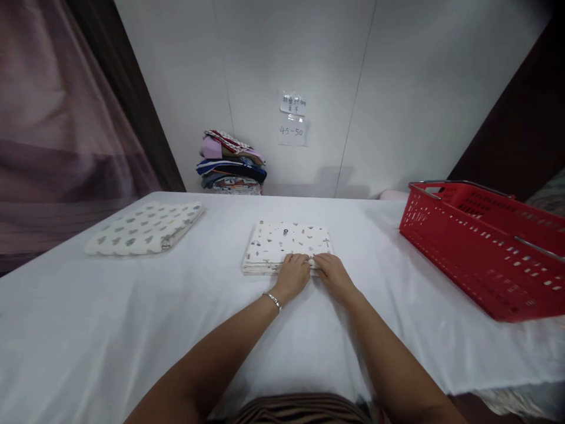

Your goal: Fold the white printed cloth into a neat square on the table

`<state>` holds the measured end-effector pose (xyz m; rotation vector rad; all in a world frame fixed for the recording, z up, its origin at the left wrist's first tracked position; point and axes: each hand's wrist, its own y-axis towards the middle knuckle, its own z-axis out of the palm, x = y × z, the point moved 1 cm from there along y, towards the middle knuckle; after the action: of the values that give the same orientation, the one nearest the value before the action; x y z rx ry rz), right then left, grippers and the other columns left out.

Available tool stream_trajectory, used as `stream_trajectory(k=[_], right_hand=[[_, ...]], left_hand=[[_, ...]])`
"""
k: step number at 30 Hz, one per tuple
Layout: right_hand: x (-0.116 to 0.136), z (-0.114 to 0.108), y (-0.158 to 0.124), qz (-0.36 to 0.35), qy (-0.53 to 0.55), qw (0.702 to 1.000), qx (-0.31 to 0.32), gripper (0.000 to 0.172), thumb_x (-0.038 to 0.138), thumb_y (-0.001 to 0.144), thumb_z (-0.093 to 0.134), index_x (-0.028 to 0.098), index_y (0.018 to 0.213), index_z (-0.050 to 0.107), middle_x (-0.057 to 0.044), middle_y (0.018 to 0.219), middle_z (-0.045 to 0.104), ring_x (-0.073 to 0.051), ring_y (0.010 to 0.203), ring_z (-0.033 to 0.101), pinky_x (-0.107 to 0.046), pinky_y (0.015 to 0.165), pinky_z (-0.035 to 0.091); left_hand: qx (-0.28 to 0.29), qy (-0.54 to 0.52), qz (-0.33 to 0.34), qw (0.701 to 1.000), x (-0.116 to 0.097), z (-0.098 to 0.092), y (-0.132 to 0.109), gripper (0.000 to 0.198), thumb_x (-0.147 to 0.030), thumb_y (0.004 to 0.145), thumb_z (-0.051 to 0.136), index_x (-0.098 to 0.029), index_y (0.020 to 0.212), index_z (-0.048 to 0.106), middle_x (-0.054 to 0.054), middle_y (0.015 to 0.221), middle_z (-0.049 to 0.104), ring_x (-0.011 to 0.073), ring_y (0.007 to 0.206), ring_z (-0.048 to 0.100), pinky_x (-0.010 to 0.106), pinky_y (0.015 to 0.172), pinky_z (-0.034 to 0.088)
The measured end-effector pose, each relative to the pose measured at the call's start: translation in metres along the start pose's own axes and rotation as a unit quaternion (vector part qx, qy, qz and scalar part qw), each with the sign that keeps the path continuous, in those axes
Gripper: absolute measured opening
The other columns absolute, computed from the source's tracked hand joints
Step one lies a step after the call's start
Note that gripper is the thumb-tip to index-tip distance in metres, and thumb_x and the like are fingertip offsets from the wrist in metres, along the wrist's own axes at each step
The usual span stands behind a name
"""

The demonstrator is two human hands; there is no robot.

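The folded cloth lies just ahead of both hands, its long side running left to right. The left hand and right hand sit side by side, equally near, fingers curled onto its near edge; whether they pinch or only press cannot be told.

Silver bracelet, striped brown garment

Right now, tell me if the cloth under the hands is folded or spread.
Folded: the cloth is a compact square, layers showing at its near edge.
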<state>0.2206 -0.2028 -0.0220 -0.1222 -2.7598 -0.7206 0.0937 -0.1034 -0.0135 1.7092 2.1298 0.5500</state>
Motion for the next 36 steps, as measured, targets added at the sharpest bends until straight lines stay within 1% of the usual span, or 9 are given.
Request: stream_trajectory(k=[4, 11, 14, 19, 25, 27, 31, 34, 36], right_hand=[[0.01, -0.004, 0.002, 0.021, -0.044, 0.999, -0.011, 0.035, 0.009, 0.08, 0.047, 0.02, 0.111, 0.056, -0.008, 0.108, 0.058, -0.021, 0.102, 0.047, -0.036, 0.089, 0.035], [0.013, -0.002, -0.002, 0.037, -0.111, 0.993, 0.031, 0.034, 0.008, 0.079, 0.047, 0.021, 0.108, 0.059, -0.006, 0.099, 0.059, -0.02, 0.093, 0.048, -0.033, 0.083, 0.032], [0.01, 0.001, -0.004, 0.025, -0.114, 0.993, 0.027, 0.036, 0.008, 0.078, 0.047, 0.021, 0.109, 0.059, -0.006, 0.099, 0.059, -0.02, 0.092, 0.048, -0.032, 0.081, 0.033], [0.008, 0.004, -0.006, 0.016, -0.113, 0.993, 0.02, 0.034, 0.009, 0.08, 0.046, 0.021, 0.11, 0.059, -0.006, 0.098, 0.06, -0.02, 0.092, 0.049, -0.032, 0.08, 0.034], [0.007, 0.007, -0.009, 0.023, -0.112, 0.993, 0.021, 0.036, 0.01, 0.081, 0.045, 0.021, 0.113, 0.057, -0.007, 0.1, 0.06, -0.021, 0.094, 0.05, -0.033, 0.081, 0.035], [0.007, 0.008, -0.01, 0.025, -0.106, 0.994, 0.018, 0.036, 0.01, 0.081, 0.044, 0.021, 0.113, 0.057, -0.006, 0.1, 0.06, -0.021, 0.094, 0.05, -0.033, 0.082, 0.036], [0.007, 0.008, -0.011, 0.029, -0.091, 0.995, 0.017, 0.037, 0.01, 0.082, 0.042, 0.02, 0.113, 0.057, -0.006, 0.1, 0.06, -0.02, 0.094, 0.05, -0.033, 0.082, 0.037], [0.008, 0.007, -0.01, 0.026, -0.085, 0.996, 0.018, 0.038, 0.009, 0.081, 0.042, 0.021, 0.114, 0.057, -0.007, 0.099, 0.06, -0.021, 0.092, 0.051, -0.034, 0.081, 0.038], [0.008, 0.008, -0.01, 0.024, -0.086, 0.996, 0.017, 0.038, 0.009, 0.08, 0.042, 0.021, 0.113, 0.057, -0.007, 0.1, 0.06, -0.021, 0.092, 0.051, -0.035, 0.081, 0.038]], left_hand=[[0.017, 0.002, -0.006, 1.0, -0.001, 0.004, 0.001, 0.015, -0.019, 0.085, 0.047, -0.017, 0.085, 0.062, 0.005, 0.103, 0.059, 0.0187, 0.098, 0.049, 0.037, 0.089, 0.034], [0.045, 0.033, 0.005, 0.998, 0.0, 0.009, -0.007, 0.016, -0.014, 0.086, 0.041, -0.016, 0.093, 0.056, 0.004, 0.096, 0.059, 0.0176, 0.091, 0.051, 0.037, 0.088, 0.034], [0.056, 0.038, 0.016, 0.998, 0.001, 0.005, -0.01, 0.017, -0.011, 0.086, 0.039, -0.016, 0.095, 0.053, 0.004, 0.091, 0.058, 0.0177, 0.089, 0.052, 0.036, 0.086, 0.034], [0.058, 0.039, 0.016, 0.997, 0.006, -0.006, -0.018, 0.023, -0.007, 0.085, 0.037, -0.017, 0.103, 0.049, 0.004, 0.094, 0.059, 0.0169, 0.092, 0.052, 0.035, 0.089, 0.032], [0.062, 0.035, 0.003, 0.997, 0.03, -0.017, -0.038, 0.026, -0.004, 0.083, 0.039, -0.018, 0.101, 0.051, 0.005, 0.102, 0.06, 0.0161, 0.101, 0.051, 0.032, 0.087, 0.033], [0.058, 0.027, -0.023, 0.998, 0.043, -0.025, -0.048, 0.026, -0.005, 0.083, 0.04, -0.018, 0.102, 0.052, 0.004, 0.105, 0.06, 0.0154, 0.103, 0.05, 0.032, 0.088, 0.034], [0.042, 0.001, -0.112, 0.993, 0.072, -0.045, -0.073, 0.022, -0.011, 0.083, 0.043, -0.021, 0.099, 0.055, 0.002, 0.103, 0.062, 0.015, 0.101, 0.052, 0.035, 0.094, 0.032], [-0.013, -0.021, -0.214, 0.977, 0.094, -0.058, -0.09, 0.02, -0.016, 0.082, 0.047, -0.022, 0.098, 0.058, 0.001, 0.106, 0.062, 0.0167, 0.105, 0.052, 0.035, 0.093, 0.035], [-0.047, -0.053, -0.302, 0.951, 0.106, -0.061, -0.098, 0.021, -0.021, 0.081, 0.049, -0.022, 0.099, 0.059, 0.002, 0.107, 0.062, 0.0169, 0.101, 0.054, 0.032, 0.088, 0.04]])
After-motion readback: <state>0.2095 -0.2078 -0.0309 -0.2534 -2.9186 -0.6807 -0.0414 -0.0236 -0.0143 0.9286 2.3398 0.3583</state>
